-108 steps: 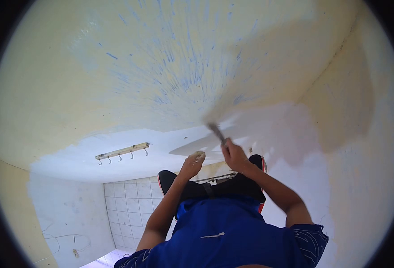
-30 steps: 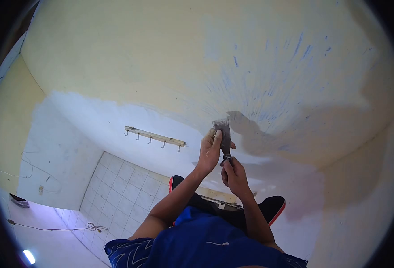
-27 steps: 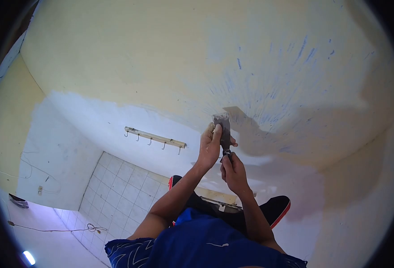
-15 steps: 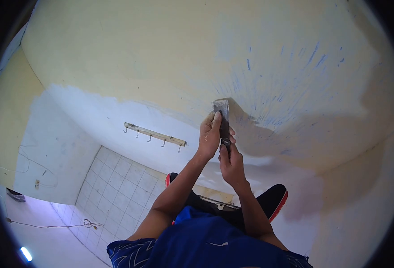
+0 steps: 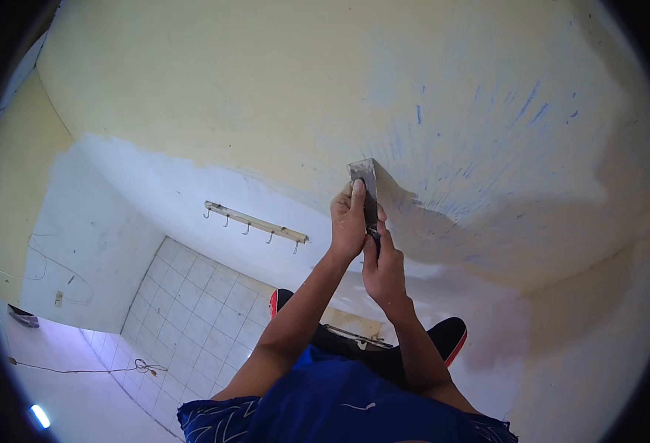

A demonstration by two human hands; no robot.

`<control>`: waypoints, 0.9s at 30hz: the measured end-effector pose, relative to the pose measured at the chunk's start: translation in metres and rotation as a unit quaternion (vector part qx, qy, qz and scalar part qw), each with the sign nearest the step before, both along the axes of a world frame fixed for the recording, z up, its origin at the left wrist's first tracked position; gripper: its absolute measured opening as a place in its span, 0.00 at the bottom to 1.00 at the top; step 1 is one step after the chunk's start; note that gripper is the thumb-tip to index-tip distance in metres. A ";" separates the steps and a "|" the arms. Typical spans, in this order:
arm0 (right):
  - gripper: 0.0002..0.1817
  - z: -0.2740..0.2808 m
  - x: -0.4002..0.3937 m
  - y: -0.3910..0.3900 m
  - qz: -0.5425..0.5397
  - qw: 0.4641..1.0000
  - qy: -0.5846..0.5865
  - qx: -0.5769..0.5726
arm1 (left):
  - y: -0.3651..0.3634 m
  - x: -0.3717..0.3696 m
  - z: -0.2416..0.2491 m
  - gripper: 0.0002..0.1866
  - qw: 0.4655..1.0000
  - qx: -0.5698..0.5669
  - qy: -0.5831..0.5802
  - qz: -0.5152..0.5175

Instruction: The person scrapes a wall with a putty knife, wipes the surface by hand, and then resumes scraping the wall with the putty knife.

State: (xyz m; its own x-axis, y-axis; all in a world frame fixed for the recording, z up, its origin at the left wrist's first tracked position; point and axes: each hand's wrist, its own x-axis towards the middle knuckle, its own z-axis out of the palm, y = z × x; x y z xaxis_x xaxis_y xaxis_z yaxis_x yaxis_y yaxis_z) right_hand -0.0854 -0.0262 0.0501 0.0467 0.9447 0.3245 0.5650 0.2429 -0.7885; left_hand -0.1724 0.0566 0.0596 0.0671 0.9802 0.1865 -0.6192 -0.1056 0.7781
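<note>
Just above where the wall's (image 5: 192, 96) white paint meets the cream, the scraper (image 5: 365, 184) points up beside the radiating blue streaks (image 5: 480, 155), a shadow meeting its blade. Whether the whole edge touches the wall, I cannot tell. The left hand (image 5: 348, 225) pinches the blade, thumb flat on its face, other fingers mostly hidden behind; the right hand (image 5: 384, 277) curls round the dark handle (image 5: 374, 238), largely covering it. Flat, straight-edged and whitish-smeared, the blade looks like metal. A pale hook rail (image 5: 255, 221) with curved hooks sits left, over square floor tiles (image 5: 192, 303).
</note>
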 end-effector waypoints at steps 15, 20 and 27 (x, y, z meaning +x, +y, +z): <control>0.23 -0.015 0.001 -0.006 -0.013 0.998 -0.001 0.054 | -0.009 0.003 -0.002 0.22 0.996 -0.076 -0.014 -0.053; 0.24 0.014 -0.005 0.005 -0.006 0.999 -0.033 0.041 | -0.001 -0.002 0.016 0.24 0.999 -0.031 -0.016 -0.004; 0.22 -0.002 -0.002 -0.004 -0.012 1.000 -0.004 -0.008 | -0.010 -0.002 0.013 0.24 0.996 -0.090 -0.012 -0.016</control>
State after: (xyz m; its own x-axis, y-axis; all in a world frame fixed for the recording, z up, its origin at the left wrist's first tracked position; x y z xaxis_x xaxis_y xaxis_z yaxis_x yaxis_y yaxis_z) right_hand -0.0870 -0.0303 0.0479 0.0665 0.9484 0.3101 0.5774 0.2168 -0.7871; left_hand -0.1739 0.0467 0.0724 0.0961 0.9953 0.0107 -0.6390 0.0534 0.7673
